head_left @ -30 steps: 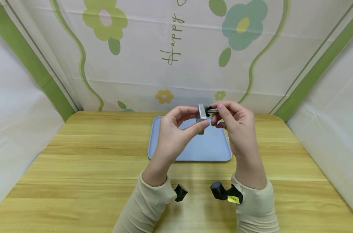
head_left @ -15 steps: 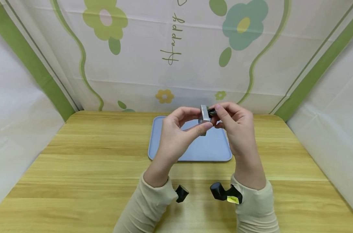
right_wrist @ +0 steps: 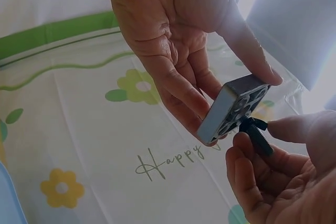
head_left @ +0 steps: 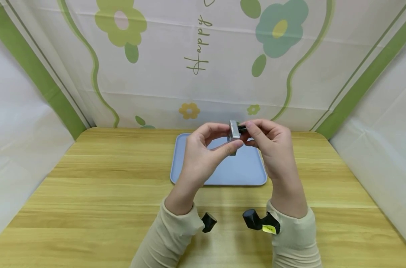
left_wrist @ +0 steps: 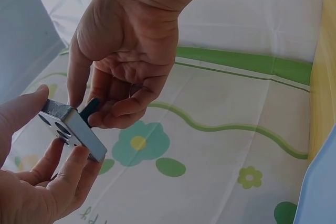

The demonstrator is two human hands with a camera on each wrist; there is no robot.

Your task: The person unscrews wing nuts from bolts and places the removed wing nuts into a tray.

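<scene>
A small grey metal block (head_left: 233, 131) with several holes is held in the air above the blue tray (head_left: 189, 171). My left hand (head_left: 203, 152) pinches the metal block (left_wrist: 71, 128) between thumb and fingers. My right hand (head_left: 268, 143) pinches a short black screw (right_wrist: 255, 132) whose end sits in one hole of the metal block (right_wrist: 235, 107). In the left wrist view the screw (left_wrist: 89, 110) shows as a dark piece behind the block, under the right hand (left_wrist: 123, 51). The left hand (right_wrist: 184, 51) fills the top of the right wrist view.
The tray lies at the far middle of a wooden table (head_left: 89, 178). A flowered sheet (head_left: 196, 59) walls off the back and sides. Black wrist cameras (head_left: 256, 220) sit on both cream sleeves.
Both hands and the block have dropped slightly. The screw's visible shaft has grown shorter as the right fingers closed in on the block.
</scene>
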